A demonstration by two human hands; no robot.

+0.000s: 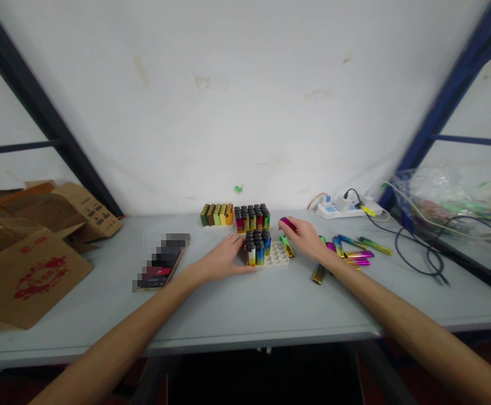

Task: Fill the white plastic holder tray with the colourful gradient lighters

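White wall (245, 112), scuffed and marked, stands behind a grey bench (271, 315). Work found in hand: a pale tray (280, 259) near the middle of the bench, part filled.

Done: the left part of the tray carries upright lighters (255, 247), black tops up, closely packed. Behind it, a black-topped set (251, 218) and a gold-topped set (217, 215) stand side by side near the wall; both appear complete, though their rear rows are hard to verify.

Outstanding: holes at the right of the tray are vacant. Loose lighters (357, 256) lie scattered on the bench beyond the right forearm, partly hidden by it; no count taken. One green lighter (286, 246) lies at the tray's right end, and whether it rests on the rim or beside it cannot be told.

Right hand (307, 239): fingers closed on a magenta lighter (288, 224), held beyond the tray's far right corner, not yet placed. Left hand (224, 257): thumb and fingers spread about the tray's left end; whether they grip cannot be determined. Assessment: tray roughly half complete.
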